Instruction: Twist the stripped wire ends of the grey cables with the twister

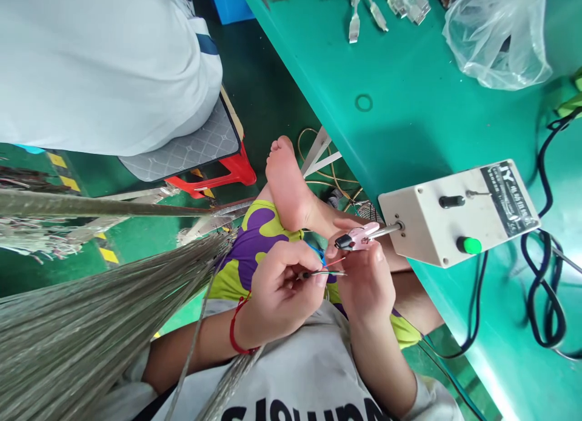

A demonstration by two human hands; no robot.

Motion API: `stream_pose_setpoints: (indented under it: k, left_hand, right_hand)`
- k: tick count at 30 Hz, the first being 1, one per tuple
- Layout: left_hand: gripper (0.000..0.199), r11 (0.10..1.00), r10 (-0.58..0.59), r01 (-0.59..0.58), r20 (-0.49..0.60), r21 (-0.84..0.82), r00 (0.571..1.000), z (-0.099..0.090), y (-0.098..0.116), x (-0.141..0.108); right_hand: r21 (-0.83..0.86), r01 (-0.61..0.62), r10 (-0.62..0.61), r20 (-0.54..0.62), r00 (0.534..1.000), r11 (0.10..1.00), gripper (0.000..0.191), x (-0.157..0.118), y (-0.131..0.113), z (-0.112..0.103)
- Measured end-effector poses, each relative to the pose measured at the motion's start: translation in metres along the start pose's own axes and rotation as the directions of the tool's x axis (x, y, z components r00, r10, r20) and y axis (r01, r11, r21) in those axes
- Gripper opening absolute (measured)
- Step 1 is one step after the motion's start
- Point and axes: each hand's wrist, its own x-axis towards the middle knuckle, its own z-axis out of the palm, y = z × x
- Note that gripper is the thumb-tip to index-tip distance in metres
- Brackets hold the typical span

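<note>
My left hand [288, 288], with a red cord at its wrist, is closed in a pinch around a thin cable. The cable's split end shows fine coloured wires [335, 272], red, green and pale among them, pointing toward my right hand. My right hand [364, 281] is curled around a pink clip [364, 236] with a dark tip, its thumb against the clip's lower side. A metal shaft [390, 229] joins this clip to a beige machine box [427, 218]. The wire ends lie just below the clip's tip, apart from it.
The box, with a green button [470, 245], stands on the green table [409, 118]; black cords [545, 306] lie beside it. Farther back are USB cables [409, 6] and a plastic bag [500, 39]. Long cables [113, 324] hang at left, near a seated person [104, 69].
</note>
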Motion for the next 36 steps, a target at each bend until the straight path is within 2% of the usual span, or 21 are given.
stream_pose_setpoints:
  k: [2, 4, 6, 8, 11, 17, 22, 29, 31, 33, 34, 36]
  left_hand:
    - [0.009, 1.000, 0.001, -0.001, 0.000, -0.005, 1.000, 0.001, 0.000, 0.002]
    - [0.011, 1.000, -0.031, 0.031, -0.014, 0.001, 0.999, 0.002, 0.000, 0.004]
    - [0.014, 0.997, -0.079, 0.080, -0.031, 0.014, 0.996, 0.002, -0.002, 0.005]
    - [0.015, 0.994, -0.108, 0.109, -0.038, 0.020, 0.993, 0.001, -0.003, 0.005]
    - [0.015, 0.993, -0.116, 0.117, -0.030, 0.001, 0.993, 0.001, -0.006, 0.006]
    - [0.013, 0.989, -0.150, 0.148, -0.051, -0.027, 0.987, 0.002, -0.011, 0.007]
    - [0.015, 0.985, -0.169, 0.168, -0.044, -0.041, 0.985, 0.004, -0.014, 0.006]
    - [0.020, 0.981, -0.191, 0.189, -0.024, -0.047, 0.981, 0.007, -0.013, 0.006]
    - [0.018, 0.982, -0.180, 0.178, -0.024, -0.062, 0.983, 0.008, -0.013, 0.006]
    - [0.015, 0.982, -0.177, 0.174, -0.036, -0.074, 0.984, 0.007, -0.014, 0.005]
    - [0.014, 0.982, -0.178, 0.174, -0.044, -0.077, 0.983, 0.006, -0.015, 0.004]
    - [0.012, 0.979, -0.188, 0.183, -0.055, -0.087, 0.981, 0.005, -0.018, 0.000]
  right_hand:
    - [0.141, -0.066, 0.045, 0.148, 0.988, 0.988, 0.053, 0.012, 0.001, 0.000]
    - [0.263, -0.061, -0.019, 0.288, 0.957, 0.963, 0.053, 0.022, 0.001, 0.001]
    - [0.327, -0.019, -0.106, 0.361, 0.926, 0.945, 0.047, 0.029, 0.004, 0.000]
    - [0.349, -0.006, -0.139, 0.388, 0.911, 0.937, 0.044, 0.032, 0.009, -0.002]
    - [0.334, -0.001, -0.128, 0.363, 0.923, 0.943, 0.047, 0.031, 0.017, -0.005]
    - [0.253, 0.045, -0.096, 0.194, 0.976, 0.967, 0.047, 0.027, 0.021, -0.002]
    - [0.302, 0.074, -0.147, 0.225, 0.963, 0.950, 0.043, 0.027, 0.017, 0.000]
    - [0.259, 0.046, -0.100, 0.200, 0.975, 0.965, 0.047, 0.028, 0.017, 0.002]
    - [0.184, 0.063, -0.097, 0.185, 0.978, 0.981, 0.058, 0.026, 0.015, -0.001]
    - [-0.021, 0.118, -0.112, 0.190, 0.975, 0.993, 0.067, 0.019, 0.008, -0.007]
    - [-0.163, 0.160, -0.124, 0.212, 0.969, 0.974, 0.066, 0.013, 0.002, -0.011]
    - [-0.423, 0.305, -0.185, 0.302, 0.935, 0.853, 0.055, -0.004, -0.014, -0.022]
